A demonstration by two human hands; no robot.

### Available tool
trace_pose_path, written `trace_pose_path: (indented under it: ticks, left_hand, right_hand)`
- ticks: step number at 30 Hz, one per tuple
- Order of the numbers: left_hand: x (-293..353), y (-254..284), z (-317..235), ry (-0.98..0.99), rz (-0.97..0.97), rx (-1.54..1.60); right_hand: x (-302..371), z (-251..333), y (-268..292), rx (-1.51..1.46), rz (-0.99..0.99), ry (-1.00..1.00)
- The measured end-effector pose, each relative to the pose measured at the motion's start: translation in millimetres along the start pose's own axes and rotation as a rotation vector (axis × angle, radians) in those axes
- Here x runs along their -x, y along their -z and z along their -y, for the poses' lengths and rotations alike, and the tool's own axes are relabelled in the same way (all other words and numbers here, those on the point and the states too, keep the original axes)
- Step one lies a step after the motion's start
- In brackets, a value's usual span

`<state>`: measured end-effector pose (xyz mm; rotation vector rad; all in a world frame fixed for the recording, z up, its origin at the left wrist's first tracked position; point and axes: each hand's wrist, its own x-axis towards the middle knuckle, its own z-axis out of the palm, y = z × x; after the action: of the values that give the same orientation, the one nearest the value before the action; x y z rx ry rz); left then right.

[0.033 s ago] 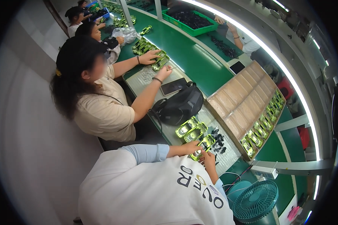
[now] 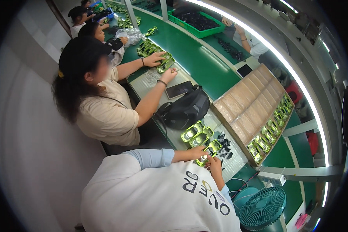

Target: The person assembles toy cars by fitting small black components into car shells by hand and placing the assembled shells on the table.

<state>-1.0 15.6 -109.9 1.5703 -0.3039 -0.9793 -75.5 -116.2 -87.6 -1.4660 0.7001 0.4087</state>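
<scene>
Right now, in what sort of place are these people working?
Probably a factory assembly workshop: several people line a long green workbench, bright green car-shaped shells sit in a divided tray, and a green bin holds black parts.

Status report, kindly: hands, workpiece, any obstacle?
Left hand holding lime-green car-shaped plastic shell. Right hand at its edge. Small black plastic pieces beside, apparently not blocking.

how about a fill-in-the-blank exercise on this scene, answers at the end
1. The left hand holds a lime-____ car shell, with the right hand at its near end.
2. The bag lying beside the phone is coloured ____.
3. The fan is at the picture's lower ____.

Missing words: green; black; right.
</scene>
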Motion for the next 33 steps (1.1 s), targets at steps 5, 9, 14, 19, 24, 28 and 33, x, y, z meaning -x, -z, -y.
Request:
trace_pose_path:
  ticks: [5, 9, 14, 19, 24, 28, 33]
  left_hand:
    - [-4, -3, 6, -0.038, 0.018, -0.070]
    - [-7, -5, 12, 0.146, 0.104, -0.052]
    - [5, -2, -5, 0.189, 0.101, -0.106]
    - [6, -2, -9, 0.176, 0.113, -0.229]
    - [17, -6, -15, -0.244, 0.010, -0.640]
    - [20, -3, -29, -0.191, 0.014, -0.678]
    - [15, -3, -20, -0.266, -0.042, -0.593]
  right_hand:
    - [-4, -9, 3, -0.128, 0.030, 0.013]
    - [-4, -11, 3, -0.153, -0.038, 0.008]
    - [-2, -14, 5, -0.186, -0.087, 0.036]
    - [0, -12, 4, -0.213, -0.148, 0.047]
    - [-3, -11, 2, -0.290, -0.162, 0.111]
    - [1, -1, -3, -0.248, -0.141, 0.211]
    - [-1, 0, 0, -0.200, -0.084, 0.173]
